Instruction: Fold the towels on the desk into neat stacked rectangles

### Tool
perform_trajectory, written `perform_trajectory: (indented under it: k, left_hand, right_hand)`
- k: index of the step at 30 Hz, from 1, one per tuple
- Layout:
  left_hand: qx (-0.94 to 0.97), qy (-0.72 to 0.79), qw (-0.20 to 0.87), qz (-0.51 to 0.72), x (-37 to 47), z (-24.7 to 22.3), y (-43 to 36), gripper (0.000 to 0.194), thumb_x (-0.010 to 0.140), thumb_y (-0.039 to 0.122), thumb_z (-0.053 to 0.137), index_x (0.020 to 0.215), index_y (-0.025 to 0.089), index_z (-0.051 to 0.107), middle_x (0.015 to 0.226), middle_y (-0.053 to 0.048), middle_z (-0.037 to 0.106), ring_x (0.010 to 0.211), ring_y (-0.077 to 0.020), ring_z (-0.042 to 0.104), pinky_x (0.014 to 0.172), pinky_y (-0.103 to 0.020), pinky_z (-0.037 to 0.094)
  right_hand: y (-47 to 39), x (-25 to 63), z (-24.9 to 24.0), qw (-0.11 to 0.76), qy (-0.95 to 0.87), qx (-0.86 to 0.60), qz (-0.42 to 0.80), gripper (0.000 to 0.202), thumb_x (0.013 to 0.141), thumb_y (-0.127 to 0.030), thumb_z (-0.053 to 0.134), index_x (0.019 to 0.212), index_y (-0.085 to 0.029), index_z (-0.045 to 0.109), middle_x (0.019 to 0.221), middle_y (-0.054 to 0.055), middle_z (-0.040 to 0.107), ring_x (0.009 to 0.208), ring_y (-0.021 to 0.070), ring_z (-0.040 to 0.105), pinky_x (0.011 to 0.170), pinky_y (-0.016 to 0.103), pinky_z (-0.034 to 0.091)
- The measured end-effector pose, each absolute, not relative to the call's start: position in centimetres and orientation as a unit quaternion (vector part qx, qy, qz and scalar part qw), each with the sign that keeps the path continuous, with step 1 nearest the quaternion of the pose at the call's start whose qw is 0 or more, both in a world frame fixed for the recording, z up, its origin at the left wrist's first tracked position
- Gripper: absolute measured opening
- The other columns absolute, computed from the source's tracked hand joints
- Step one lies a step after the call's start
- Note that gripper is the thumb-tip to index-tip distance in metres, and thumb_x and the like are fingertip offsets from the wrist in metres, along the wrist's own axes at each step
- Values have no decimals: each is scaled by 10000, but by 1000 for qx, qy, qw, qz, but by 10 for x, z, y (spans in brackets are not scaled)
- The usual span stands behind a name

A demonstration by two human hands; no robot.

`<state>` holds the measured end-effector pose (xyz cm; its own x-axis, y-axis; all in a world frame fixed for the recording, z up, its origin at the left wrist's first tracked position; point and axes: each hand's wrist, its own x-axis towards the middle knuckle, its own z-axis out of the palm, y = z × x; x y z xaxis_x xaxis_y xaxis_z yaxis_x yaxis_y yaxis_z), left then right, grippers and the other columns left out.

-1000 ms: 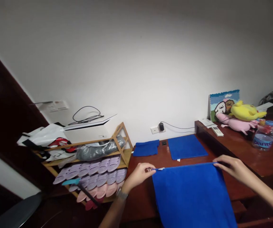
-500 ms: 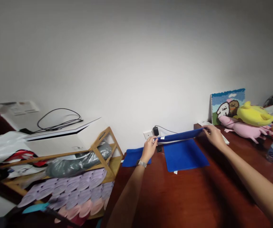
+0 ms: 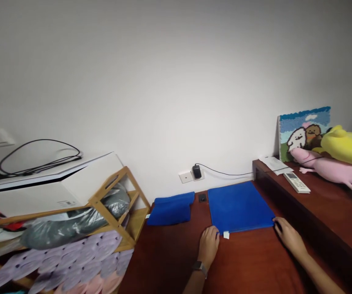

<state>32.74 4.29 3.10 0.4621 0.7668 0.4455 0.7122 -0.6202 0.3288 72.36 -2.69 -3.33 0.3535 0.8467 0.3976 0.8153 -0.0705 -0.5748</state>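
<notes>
A blue cloth (image 3: 240,207) lies spread flat on the dark red wooden table, with a small white tag (image 3: 226,234) at its near edge. At its near left corner, my left hand (image 3: 209,245), with a watch on the wrist, has its fingers closed on the fabric. My right hand (image 3: 290,237) pinches the near right corner between thumb and fingers. Another blue cloth (image 3: 170,210), folded over along its far edge, lies apart to the left. Whether a second layer lies beneath the spread cloth is hidden.
On the raised ledge to the right are a white remote control (image 3: 297,182), a pink plush toy (image 3: 329,167), a yellow plush toy (image 3: 347,145) and a dog picture (image 3: 304,130). A black plug (image 3: 197,171) trails its cable along the wall. A wooden rack (image 3: 135,220) stands left.
The blue cloth that hung raised between both hands is now down flat on the table. Both hands have come lower and nearer, and the view has turned slightly right.
</notes>
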Motion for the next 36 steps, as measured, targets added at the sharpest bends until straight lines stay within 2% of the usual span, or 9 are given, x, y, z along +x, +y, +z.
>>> perform_trajectory:
  k: [5, 9, 12, 17, 22, 26, 30, 32, 36]
  left_hand:
    - [861, 428, 45, 271, 330, 32, 38, 334, 1011, 156, 412, 1082, 243, 727, 1143, -93, 757, 1093, -266, 688, 1008, -492, 551]
    - [876, 425, 30, 225, 301, 33, 22, 396, 1013, 234, 476, 1365, 272, 653, 1459, -83, 638, 1332, -284, 590, 1127, -526, 487]
    - [861, 474, -10, 185, 224, 27, 9, 454, 1019, 322, 501, 1466, 288, 577, 1574, -81, 532, 1433, -296, 509, 1158, -530, 465]
    - [779, 609, -60, 137, 66, 19, -16, 468, 1025, 318, 448, 1472, 268, 577, 1556, -88, 555, 1442, -292, 504, 1176, -551, 434]
    - [767, 622, -30, 152, 31, 22, -30, 493, 1025, 293, 437, 1509, 309, 531, 1591, -35, 519, 1478, -248, 456, 1221, -514, 381]
    - [756, 631, 3, 176, 43, 28, -34, 487, 1020, 278, 446, 1494, 330, 547, 1592, -14, 518, 1477, -237, 451, 1238, -504, 360]
    - [747, 638, 26, 186, 42, 31, -38, 493, 1007, 253, 463, 1483, 342, 559, 1592, -9, 517, 1475, -245, 452, 1235, -515, 365]
    - [744, 640, 35, 188, 41, 32, -39, 497, 1004, 251, 473, 1484, 349, 557, 1595, -2, 512, 1476, -247, 447, 1236, -518, 364]
    - [743, 639, 40, 197, 42, 31, -41, 512, 999, 239, 476, 1493, 352, 544, 1603, -1, 502, 1485, -252, 429, 1239, -529, 354]
  right_hand:
    - [-32, 717, -25, 348, -596, -723, -39, 437, 960, -483, 368, 1052, -245, 723, 1166, 126, 748, 1073, 299, 716, 956, 441, 575]
    - [-35, 716, -18, 310, -623, -712, -89, 441, 933, -482, 390, 980, -236, 753, 1114, 148, 758, 1099, 318, 696, 1042, 469, 521]
    - [-39, 721, -16, 274, -634, -714, -117, 427, 901, -454, 405, 941, -248, 776, 1070, 156, 767, 1089, 344, 691, 1017, 491, 515]
    - [-31, 712, 4, 168, -625, -752, -125, 358, 859, -358, 441, 876, -253, 782, 977, 154, 758, 986, 365, 695, 955, 538, 485]
    - [2, 594, 50, 176, -683, -699, -119, 360, 920, -285, 452, 1072, -188, 764, 1186, 179, 709, 1028, 331, 666, 889, 451, 509]
    - [50, 440, 65, 206, -790, -577, -29, 379, 966, -277, 430, 1165, -194, 741, 1242, 143, 703, 1087, 258, 664, 982, 365, 499]
    - [105, 329, 53, 190, -814, -548, 26, 500, 935, -208, 438, 1385, -135, 642, 1452, 154, 618, 1338, 258, 551, 1134, 380, 418]
    - [120, 303, 46, 177, -805, -565, 35, 500, 937, -197, 436, 1386, -130, 646, 1438, 165, 627, 1320, 269, 561, 1117, 394, 428]
    - [104, 286, 33, 167, -794, -583, 33, 476, 959, -129, 365, 1280, -144, 716, 1232, 172, 709, 1120, 282, 639, 964, 382, 495]
